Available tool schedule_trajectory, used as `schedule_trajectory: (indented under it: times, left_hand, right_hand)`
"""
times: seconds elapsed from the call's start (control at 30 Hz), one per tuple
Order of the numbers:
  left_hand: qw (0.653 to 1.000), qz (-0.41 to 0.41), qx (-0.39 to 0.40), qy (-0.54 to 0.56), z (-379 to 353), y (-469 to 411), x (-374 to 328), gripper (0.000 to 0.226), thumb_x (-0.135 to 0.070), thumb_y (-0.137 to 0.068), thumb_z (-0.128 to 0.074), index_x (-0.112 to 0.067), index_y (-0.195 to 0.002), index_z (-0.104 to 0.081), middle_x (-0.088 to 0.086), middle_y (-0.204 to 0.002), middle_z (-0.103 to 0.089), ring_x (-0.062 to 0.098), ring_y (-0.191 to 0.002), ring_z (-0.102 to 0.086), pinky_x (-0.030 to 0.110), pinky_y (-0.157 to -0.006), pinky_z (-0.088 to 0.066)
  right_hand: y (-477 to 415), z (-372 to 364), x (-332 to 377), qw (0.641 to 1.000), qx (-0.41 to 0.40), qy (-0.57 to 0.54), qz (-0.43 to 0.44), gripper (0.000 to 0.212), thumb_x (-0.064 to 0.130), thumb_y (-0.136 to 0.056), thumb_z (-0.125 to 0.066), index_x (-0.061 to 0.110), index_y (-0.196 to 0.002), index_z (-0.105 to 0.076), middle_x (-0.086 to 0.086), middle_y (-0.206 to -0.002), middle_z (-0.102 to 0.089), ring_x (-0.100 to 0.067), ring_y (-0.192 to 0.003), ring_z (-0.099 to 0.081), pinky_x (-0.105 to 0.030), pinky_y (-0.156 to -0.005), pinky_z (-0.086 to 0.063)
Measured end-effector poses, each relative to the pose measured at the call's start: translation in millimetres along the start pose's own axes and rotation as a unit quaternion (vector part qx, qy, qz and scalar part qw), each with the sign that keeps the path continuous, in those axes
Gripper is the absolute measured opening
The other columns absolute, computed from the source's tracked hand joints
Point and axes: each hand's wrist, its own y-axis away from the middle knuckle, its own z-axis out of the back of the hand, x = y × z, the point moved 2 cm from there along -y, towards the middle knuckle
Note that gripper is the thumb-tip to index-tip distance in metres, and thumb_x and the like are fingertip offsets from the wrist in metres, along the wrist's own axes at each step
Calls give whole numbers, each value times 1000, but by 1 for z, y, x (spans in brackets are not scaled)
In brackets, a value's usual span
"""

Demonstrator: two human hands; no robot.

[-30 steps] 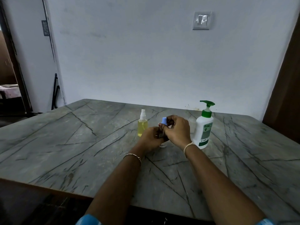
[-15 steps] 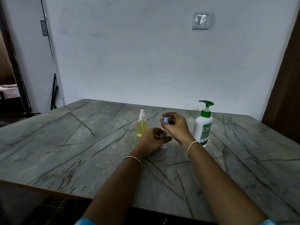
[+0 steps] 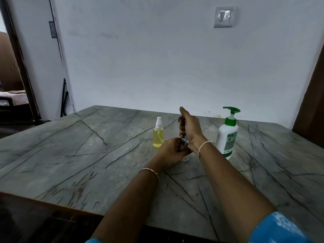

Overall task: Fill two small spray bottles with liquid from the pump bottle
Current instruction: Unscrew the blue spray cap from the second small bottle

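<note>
A small spray bottle (image 3: 158, 135) filled with yellow liquid, with a white nozzle, stands on the marble table (image 3: 87, 155). To its right, my left hand (image 3: 172, 149) wraps a second small clear bottle; only its base (image 3: 185, 159) shows on the table. My right hand (image 3: 190, 130) is raised just above it with the thumb pointing up. Its fingers are closed on the blue spray cap (image 3: 184, 137), of which only a small blue bit shows at the bottle's mouth. The white pump bottle (image 3: 228, 137) with a green pump stands upright right of my hands.
The table's front edge (image 3: 70, 206) runs close to my body. A wall with a light switch (image 3: 223, 16) stands behind the table. A doorway (image 3: 12, 85) opens at the left and a brown door (image 3: 313, 102) sits at the right.
My right hand has turned and lifted from on top of the bottle, so its thumb now points up. The blue cap has shifted lower in the hand. My left hand has stayed on the bottle.
</note>
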Motion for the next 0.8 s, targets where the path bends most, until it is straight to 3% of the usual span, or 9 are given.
schedule_trajectory:
  times: [0.1, 0.23, 0.3, 0.43, 0.57, 0.67, 0.8]
  left_hand:
    - [1000, 4, -7, 6, -2, -1, 2, 30, -28, -80, -74, -6, -97, -65, 10, -92, -72, 25, -89, -68, 47, -85, -53]
    - [1000, -5, -12, 24, -2, 1, 1, 29, -24, -79, -75, -10, -103, -67, 4, -96, -73, 18, -91, -69, 44, -86, -54]
    - [999, -19, -14, 26, -2, 2, 0, 33, -20, -79, -75, -12, -110, -65, 5, -102, -72, 18, -96, -68, 44, -88, -54]
    - [998, -10, -23, 54, -3, 4, 0, 32, -15, -78, -76, -9, -107, -66, 8, -101, -73, 21, -97, -68, 46, -90, -53]
    - [998, -2, -26, 63, -3, 5, 0, 38, -15, -76, -78, -5, -110, -65, 12, -100, -72, 24, -96, -68, 46, -90, -53]
    - [998, 0, -27, 62, -5, 6, -2, 40, -15, -76, -78, -4, -111, -65, 12, -97, -72, 25, -93, -69, 46, -88, -54]
    - [999, -13, -35, 40, -5, 5, -3, 42, -18, -76, -77, -10, -114, -63, 6, -100, -72, 18, -93, -68, 42, -88, -55]
  right_hand:
    - [-1, 10, -1, 999, 46, -12, 18, 36, 30, -97, -54, 14, -65, -54, 6, -45, -42, -8, -38, -34, -22, -43, -30]
    - [5, 23, -11, 973, 71, 187, 117, 8, 14, -87, -70, 8, -88, -65, 2, -75, -62, -10, -69, -59, -22, -65, -51]
    - [8, 29, -20, 956, 67, 247, 142, 18, 12, -81, -76, 8, -94, -65, 7, -81, -62, -12, -78, -59, -21, -70, -51]
    - [11, 39, -18, 929, -13, 317, 193, 36, 28, -67, -88, 16, -90, -63, 10, -81, -61, -3, -73, -55, -11, -62, -42]
    - [18, 48, -17, 943, -46, 282, 169, 40, 28, -63, -91, 18, -91, -62, 8, -76, -64, -3, -69, -59, -15, -62, -48]
    - [24, 54, -19, 968, 33, 203, 140, 29, 11, -78, -80, 13, -102, -63, -3, -96, -71, -15, -93, -68, -17, -72, -54]
    - [29, 51, -24, 974, 115, 166, 107, 36, 3, -86, -70, 4, -120, -59, -7, -115, -69, -6, -104, -65, -20, -78, -56]
